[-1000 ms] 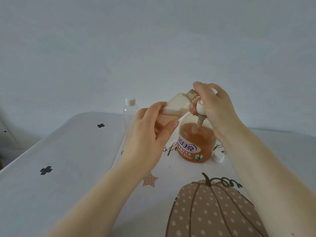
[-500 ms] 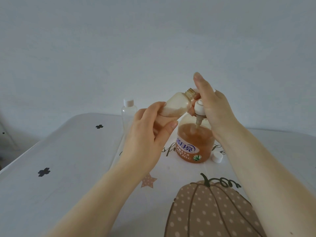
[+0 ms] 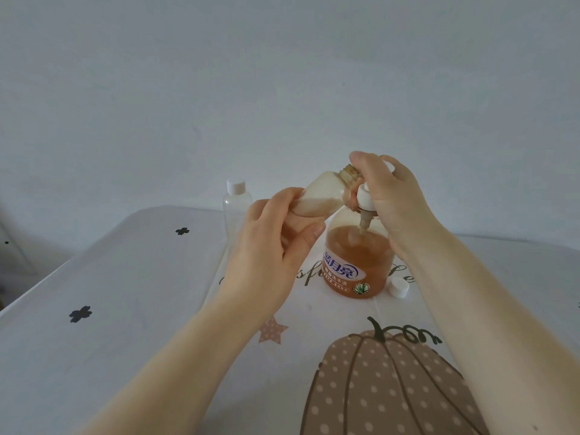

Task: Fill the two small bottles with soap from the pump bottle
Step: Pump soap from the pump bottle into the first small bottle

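Observation:
My left hand point(image 3: 270, 246) grips a small uncapped bottle point(image 3: 326, 194), tilted with its threaded mouth up against the pump's nozzle. The bottle looks largely filled with pale soap. My right hand point(image 3: 395, 199) curls over the white pump head point(image 3: 365, 196) of the orange soap pump bottle point(image 3: 357, 262), which stands on the table. A second small clear bottle point(image 3: 236, 205), capped in white and seemingly empty, stands upright behind my left hand.
A loose white cap point(image 3: 399, 287) lies on the table just right of the pump bottle. The white tablecloth point(image 3: 110, 309) has black clover marks, a star and a large dotted pumpkin print near me. A plain wall is behind.
My right hand's forefinger, raised half a second ago, has come back down onto the pump head. The small bottle stays at the nozzle in my left hand.

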